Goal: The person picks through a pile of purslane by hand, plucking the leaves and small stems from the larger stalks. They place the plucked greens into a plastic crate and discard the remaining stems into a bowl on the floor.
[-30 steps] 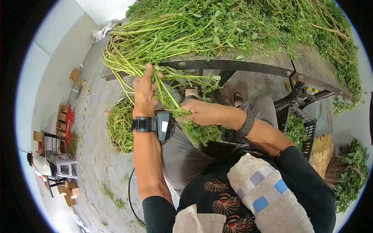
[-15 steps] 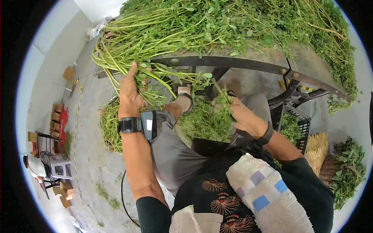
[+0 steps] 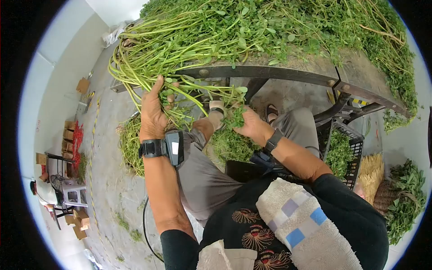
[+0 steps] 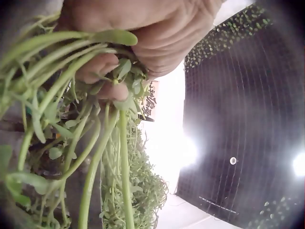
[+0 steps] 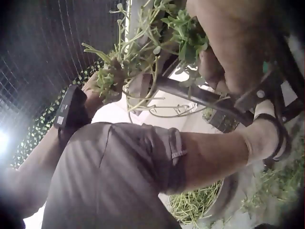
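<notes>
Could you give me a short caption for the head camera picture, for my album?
Seated at a table heaped with leafy greens, a person's left hand grips long green stems while the right hand pinches a leafy sprig.

No legible text appears in any view. A small sign [image 4: 149,101] behind the greens bears characters too blurred to read.

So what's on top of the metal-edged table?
A heap of green leafy stems covers the table, with long stalks hanging over its near edge by the left hand. The tabletop under the heap is mostly hidden.
</notes>
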